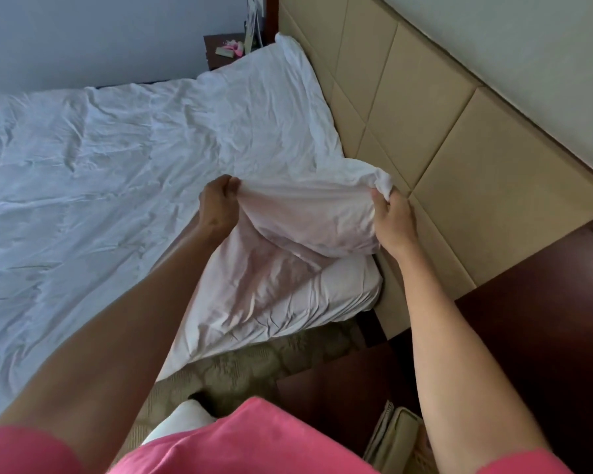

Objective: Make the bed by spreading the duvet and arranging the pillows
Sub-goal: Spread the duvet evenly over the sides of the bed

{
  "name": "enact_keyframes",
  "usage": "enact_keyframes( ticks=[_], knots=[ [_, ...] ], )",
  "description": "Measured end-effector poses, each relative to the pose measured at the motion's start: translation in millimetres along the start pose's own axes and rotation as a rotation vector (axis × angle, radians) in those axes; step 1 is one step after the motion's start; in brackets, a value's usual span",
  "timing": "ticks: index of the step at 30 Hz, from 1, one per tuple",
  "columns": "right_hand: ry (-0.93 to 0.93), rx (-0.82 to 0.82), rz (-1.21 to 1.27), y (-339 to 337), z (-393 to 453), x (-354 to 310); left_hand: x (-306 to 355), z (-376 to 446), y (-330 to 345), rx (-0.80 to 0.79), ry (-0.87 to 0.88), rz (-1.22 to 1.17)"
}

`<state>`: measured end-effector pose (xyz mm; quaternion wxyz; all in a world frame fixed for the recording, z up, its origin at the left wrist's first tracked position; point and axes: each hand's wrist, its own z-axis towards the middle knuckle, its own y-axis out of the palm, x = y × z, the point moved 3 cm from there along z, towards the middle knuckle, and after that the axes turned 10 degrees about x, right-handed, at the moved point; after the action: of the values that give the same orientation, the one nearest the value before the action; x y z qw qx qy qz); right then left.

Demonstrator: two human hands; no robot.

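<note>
duvet [117,165] on bed; headboard [425,114] right of it | nightstand [220,51] behind bed

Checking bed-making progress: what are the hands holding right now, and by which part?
Both hold the white duvet by its lifted corner near the headboard: the left hand pinches the top edge, the right hand grips the corner tip.

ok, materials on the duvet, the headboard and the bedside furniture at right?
Duvet: white woven fabric, likely cotton or a blend, matte; it creases finely and bunches where the left hand and right hand grip its corner.
Headboard: beige padded panels, looks like faux leather or smooth fabric; seams between tiles, slight sheen.
Bedside furniture: dark reddish wood or veneer, semi-gloss.
</note>
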<state>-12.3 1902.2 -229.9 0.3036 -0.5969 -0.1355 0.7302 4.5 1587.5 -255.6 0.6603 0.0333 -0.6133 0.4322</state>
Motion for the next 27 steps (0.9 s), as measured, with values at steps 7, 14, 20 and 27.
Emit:
enact_keyframes(
  ticks=[7,14,20,27],
  knots=[
    [0.187,-0.005,0.337,35,41,-18,-1,60,19,-0.027,0.022,-0.057],
    [0.164,0.094,0.157,79,99,-49,9,161,44,-0.069,0.104,-0.116],
    [0.181,0.132,0.041,113,149,-70,6,249,72,-0.2,0.133,-0.104],
    [0.211,0.079,-0.038,146,204,-72,-22,300,120,-0.262,0.042,-0.109]
  ],
)
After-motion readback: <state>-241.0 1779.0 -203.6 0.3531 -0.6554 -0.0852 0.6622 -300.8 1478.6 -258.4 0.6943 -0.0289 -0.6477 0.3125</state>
